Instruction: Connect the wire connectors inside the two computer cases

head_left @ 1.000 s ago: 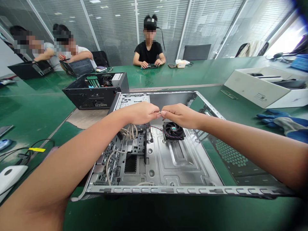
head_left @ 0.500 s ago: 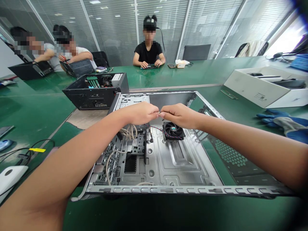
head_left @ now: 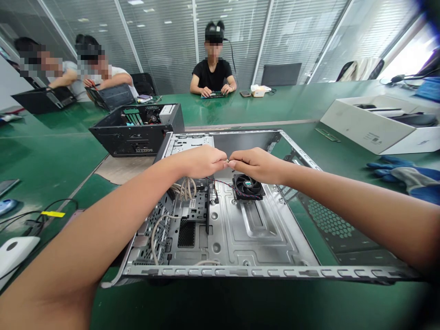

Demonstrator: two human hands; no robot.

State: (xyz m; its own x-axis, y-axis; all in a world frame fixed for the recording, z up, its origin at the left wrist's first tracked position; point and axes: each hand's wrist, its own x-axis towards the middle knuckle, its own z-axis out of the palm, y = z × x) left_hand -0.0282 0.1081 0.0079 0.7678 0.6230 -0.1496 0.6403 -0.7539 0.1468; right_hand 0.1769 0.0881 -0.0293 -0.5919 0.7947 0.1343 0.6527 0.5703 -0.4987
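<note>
An open metal computer case (head_left: 223,238) lies flat in front of me. Over its far half, my left hand (head_left: 206,161) and my right hand (head_left: 252,162) meet fingertip to fingertip. Both are closed in a pinch around something tiny between them, too small to make out. A black fan (head_left: 248,187) rests in the case just below my right hand, and a thin dark cable runs from it to the left. Beneath my left hand are bundled beige cables (head_left: 187,189) and a dark drive bracket (head_left: 198,208).
Beyond the case at left stands a black computer case (head_left: 137,137) on cardboard (head_left: 120,168). At right are a white box (head_left: 367,128), a green memory stick (head_left: 327,134) and blue-grey gloves (head_left: 409,176). Several people work across the green table (head_left: 275,107). Cables and a white device (head_left: 17,256) lie at left.
</note>
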